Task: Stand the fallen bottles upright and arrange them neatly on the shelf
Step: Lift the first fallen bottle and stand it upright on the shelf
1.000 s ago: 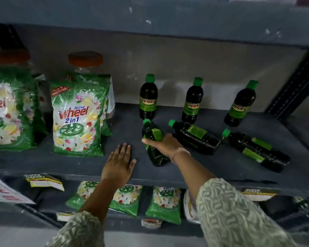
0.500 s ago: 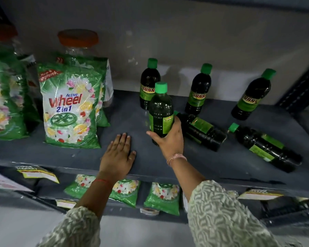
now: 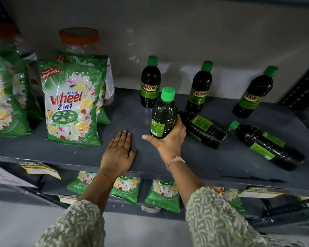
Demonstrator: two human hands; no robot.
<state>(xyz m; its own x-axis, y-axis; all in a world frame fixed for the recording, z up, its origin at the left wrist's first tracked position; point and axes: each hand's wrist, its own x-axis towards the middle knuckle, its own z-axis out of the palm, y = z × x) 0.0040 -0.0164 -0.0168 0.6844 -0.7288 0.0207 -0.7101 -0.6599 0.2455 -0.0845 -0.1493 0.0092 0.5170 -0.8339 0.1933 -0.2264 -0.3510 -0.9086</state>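
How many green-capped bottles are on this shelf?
6. Three stand along the back, one is upright in the right hand, two lie at the right. None seems hidden.

Your right hand (image 3: 169,139) wraps a glossy dark plastic bottle (image 3: 163,114) with a paper label; left of it, shiny plastic-film detergent packs (image 3: 71,104) stand on the matt grey painted shelf (image 3: 212,157)

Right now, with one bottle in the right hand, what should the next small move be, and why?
Probably set the held bottle down upright beside the left standing bottle: the right hand already holds it vertical, and two fallen bottles still wait.
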